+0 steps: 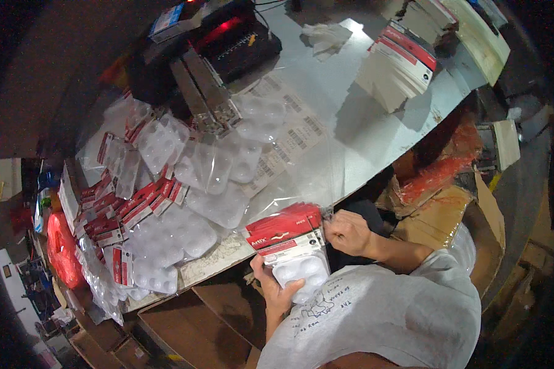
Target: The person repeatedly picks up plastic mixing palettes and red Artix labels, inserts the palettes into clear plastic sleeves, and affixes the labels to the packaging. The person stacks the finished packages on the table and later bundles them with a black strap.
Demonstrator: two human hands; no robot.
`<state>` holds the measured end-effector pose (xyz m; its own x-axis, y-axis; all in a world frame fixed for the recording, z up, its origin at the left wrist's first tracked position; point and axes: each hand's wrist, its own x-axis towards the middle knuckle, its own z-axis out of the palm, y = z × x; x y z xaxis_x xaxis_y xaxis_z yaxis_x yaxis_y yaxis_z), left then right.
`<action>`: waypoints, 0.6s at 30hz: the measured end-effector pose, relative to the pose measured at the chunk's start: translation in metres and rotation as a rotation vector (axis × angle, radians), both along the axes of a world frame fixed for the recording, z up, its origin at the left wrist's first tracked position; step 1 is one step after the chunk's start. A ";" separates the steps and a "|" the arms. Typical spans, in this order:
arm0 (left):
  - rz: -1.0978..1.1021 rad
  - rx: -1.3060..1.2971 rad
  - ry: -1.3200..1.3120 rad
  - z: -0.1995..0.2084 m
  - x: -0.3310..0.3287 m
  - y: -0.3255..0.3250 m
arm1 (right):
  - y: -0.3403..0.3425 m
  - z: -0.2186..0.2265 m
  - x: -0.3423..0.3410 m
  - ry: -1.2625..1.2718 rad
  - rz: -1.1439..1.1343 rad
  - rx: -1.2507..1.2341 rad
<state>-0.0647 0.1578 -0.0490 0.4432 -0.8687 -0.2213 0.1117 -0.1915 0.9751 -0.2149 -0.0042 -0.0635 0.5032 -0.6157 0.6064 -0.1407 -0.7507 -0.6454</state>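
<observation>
In front of my chest I hold several white plastic paint palettes (301, 270) with wells, stacked with red and white header cards (289, 229). My left hand (276, 288) is closed round their lower left side, its thumb lying across the front palette. At the right end of the cards, my right hand (349, 234) is closed with its fingers curled in; whatever it pinches there is hidden. Clear film shows around the upper edge of the cards. To the left on the table lies a heap of similar palettes (160, 237) in clear bags with red cards.
A black machine (240, 46) with a metal arm stands at the table's far side. Stacked cards (400, 64) sit at the far right of the white table (314, 83). Sheets of barcode labels (298, 126) lie mid-table. Cardboard boxes (440, 212) stand right; a red bag (63, 252) is left.
</observation>
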 end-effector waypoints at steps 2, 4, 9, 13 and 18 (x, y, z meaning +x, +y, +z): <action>0.016 -0.007 0.024 -0.001 -0.002 0.000 | 0.001 -0.013 0.006 -0.062 -0.145 0.025; 0.037 -0.042 0.004 -0.004 -0.003 0.001 | 0.002 -0.021 0.016 -0.111 -0.274 0.404; 0.166 -0.096 0.028 -0.024 -0.003 0.015 | -0.006 -0.012 0.026 0.084 -0.153 0.309; 0.199 -0.225 0.008 -0.035 -0.008 0.038 | 0.007 0.016 0.018 0.096 0.001 0.204; 0.067 -0.256 0.116 -0.017 -0.016 0.037 | 0.038 0.021 -0.031 0.171 0.033 -0.097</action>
<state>-0.0810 0.1950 -0.0663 0.4857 -0.8726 -0.0511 0.2296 0.0710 0.9707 -0.2456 0.0336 -0.0422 0.6231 -0.5397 0.5661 -0.2166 -0.8145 -0.5382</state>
